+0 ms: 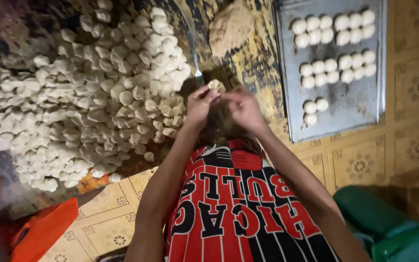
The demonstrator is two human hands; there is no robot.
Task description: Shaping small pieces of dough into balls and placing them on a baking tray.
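Between the heap of white dough pieces (88, 97) and the grey tray (335, 111), left hand (201, 104) and right hand (242, 109) pinch one dough piece (215, 85) together, while the tray carries three part-filled rows of shaped balls (333, 29), most pieces still unshaped.

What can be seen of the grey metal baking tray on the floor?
The grey rectangular metal baking tray lies flat on the patterned yellow floor, apart from both hands. Its surface looks worn and dusty, with a low raised rim. On it sit small round white dough balls in neat paired rows; the third row holds only a few.
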